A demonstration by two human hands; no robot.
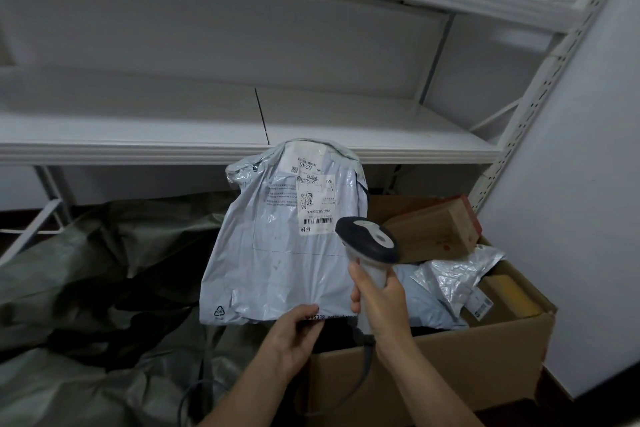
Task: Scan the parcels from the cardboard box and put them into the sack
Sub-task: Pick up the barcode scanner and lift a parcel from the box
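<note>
here we pinch the lower edge of a grey poly parcel in our left hand, our right hand gripping the scanner at its label, above the cardboard box; the green sack lies left.

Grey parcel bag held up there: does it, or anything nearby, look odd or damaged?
Nothing looks damaged. The grey plastic parcel bag, pinched by the left hand, is wrinkled, and its white label reads upside down before the grey handheld scanner in the right hand. In the open cardboard box, a brown carton sits tilted.
</note>
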